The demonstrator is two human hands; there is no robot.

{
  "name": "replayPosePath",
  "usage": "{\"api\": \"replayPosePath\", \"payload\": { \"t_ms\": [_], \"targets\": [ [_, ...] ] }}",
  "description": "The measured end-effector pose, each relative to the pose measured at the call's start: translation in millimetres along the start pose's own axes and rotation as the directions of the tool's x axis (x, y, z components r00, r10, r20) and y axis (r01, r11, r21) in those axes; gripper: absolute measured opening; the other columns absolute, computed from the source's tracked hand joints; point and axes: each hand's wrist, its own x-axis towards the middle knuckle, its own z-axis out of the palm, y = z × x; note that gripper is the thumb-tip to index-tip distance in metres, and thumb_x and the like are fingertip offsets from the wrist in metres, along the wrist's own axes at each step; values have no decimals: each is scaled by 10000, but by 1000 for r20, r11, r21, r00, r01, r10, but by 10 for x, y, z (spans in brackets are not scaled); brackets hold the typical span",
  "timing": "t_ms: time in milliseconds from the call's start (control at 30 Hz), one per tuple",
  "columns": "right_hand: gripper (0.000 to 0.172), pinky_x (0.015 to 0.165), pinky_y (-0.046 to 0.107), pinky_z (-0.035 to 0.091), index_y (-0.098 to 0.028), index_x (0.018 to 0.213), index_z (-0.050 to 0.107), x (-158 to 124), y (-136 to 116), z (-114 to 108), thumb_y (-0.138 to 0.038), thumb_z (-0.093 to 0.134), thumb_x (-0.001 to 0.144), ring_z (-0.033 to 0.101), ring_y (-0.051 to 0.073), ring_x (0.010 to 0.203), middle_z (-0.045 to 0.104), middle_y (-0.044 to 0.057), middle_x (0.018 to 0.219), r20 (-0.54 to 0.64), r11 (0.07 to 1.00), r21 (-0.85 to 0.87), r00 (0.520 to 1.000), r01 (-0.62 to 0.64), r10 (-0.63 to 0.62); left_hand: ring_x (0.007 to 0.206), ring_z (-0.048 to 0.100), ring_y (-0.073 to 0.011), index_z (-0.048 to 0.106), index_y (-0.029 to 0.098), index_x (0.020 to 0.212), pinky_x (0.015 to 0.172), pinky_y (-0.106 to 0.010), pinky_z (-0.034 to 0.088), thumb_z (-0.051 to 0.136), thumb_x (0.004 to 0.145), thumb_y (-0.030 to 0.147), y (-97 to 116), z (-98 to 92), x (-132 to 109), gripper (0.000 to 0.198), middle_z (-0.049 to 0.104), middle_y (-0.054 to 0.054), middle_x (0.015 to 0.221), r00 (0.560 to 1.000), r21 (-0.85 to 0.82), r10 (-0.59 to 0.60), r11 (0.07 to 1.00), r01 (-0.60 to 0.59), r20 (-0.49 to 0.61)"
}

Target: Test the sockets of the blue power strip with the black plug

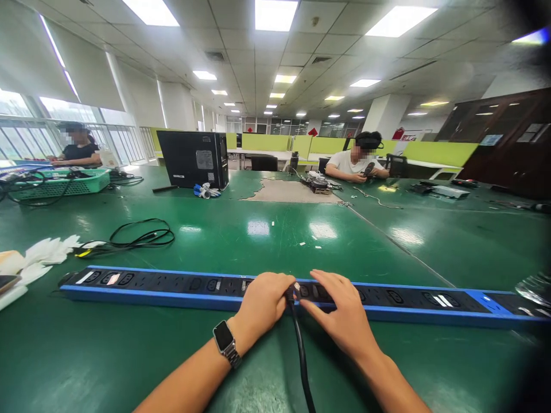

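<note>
A long blue power strip with black socket faces lies across the green table in front of me. My left hand, with a watch on its wrist, is closed on a black power plug at the strip's middle. Whether the plug sits inside a socket is hidden by my fingers. From the plug a thick black cord runs down toward me. Just right of the plug, my right hand hovers over the strip with thumb and fingers apart, holding nothing.
A coiled black cable and white gloves lie at left. Farther back are a green basket, a black computer case and blue-white gloves. One person sits across the table, another at far left.
</note>
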Motion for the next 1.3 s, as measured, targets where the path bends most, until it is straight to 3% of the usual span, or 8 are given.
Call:
{"api": "replayPosePath", "payload": {
  "t_ms": [267,400,533,633,800,967,1100,1300],
  "targets": [
    [367,935,507,474,-228,1108,660,14,21,-4,-414,684,792,579,276,1070,688,81,1149,-17,995,90,998,-52,53,916,627,-203,637,189,1105,850,-347,502,559,881,130,-50,-143,-71,244,719,-46,999,999,-15,23,1000,-24,-22],
    [281,919,466,491,-230,1085,667,52,-12,-31,-363,618,842,600,250,1043,704,72,1095,-105,983,162,989,-84,102,912,634,-207,638,190,1119,833,-354,509,578,873,124,-89,-154,-87,262,729,-42,990,994,12,82,997,-82,-74],
    [225,882,430,505,-226,1021,681,64,59,-106,-359,580,870,629,232,974,714,72,1012,-238,959,223,944,-174,227,951,631,-226,616,172,1156,816,-378,517,524,914,142,-50,-241,-21,260,712,-83,1073,961,89,195,979,-181,-197],
    [231,866,400,514,-233,1052,664,76,116,-205,-354,572,878,640,214,938,705,67,1013,-249,942,287,936,-173,248,976,629,-222,559,193,1252,859,-381,521,540,908,157,87,-280,164,347,696,-85,1102,945,34,171,985,-169,-279],
    [572,857,354,532,-253,1339,500,123,173,-420,-423,658,816,637,216,995,657,79,1168,-41,950,312,999,31,-19,1039,629,-214,343,260,1432,895,-353,546,606,777,75,451,-27,593,729,633,-54,1201,983,-176,102,976,-128,-153],
    [448,770,305,546,-250,1241,564,55,286,-489,-429,654,840,682,198,880,717,61,1034,-37,975,193,994,111,-106,1188,566,-258,265,300,1470,945,-390,536,622,742,33,596,147,781,853,438,-86,1422,981,-245,195,952,-184,21],
    [337,757,323,546,-233,1177,602,-25,329,-422,-397,605,882,686,202,856,735,68,990,-31,985,93,989,146,-144,1285,482,-316,321,264,1453,1033,-470,461,759,698,112,418,-59,579,886,359,-150,1490,975,-181,203,966,-184,95],
    [282,800,357,556,-231,1111,640,-60,489,-427,-399,568,897,684,218,910,730,77,1016,52,998,57,998,28,-31,1160,566,-253,509,226,1304,999,-467,469,661,838,196,-51,-425,-111,491,607,-107,1255,985,-42,42,998,-50,-167]
  ]
}}
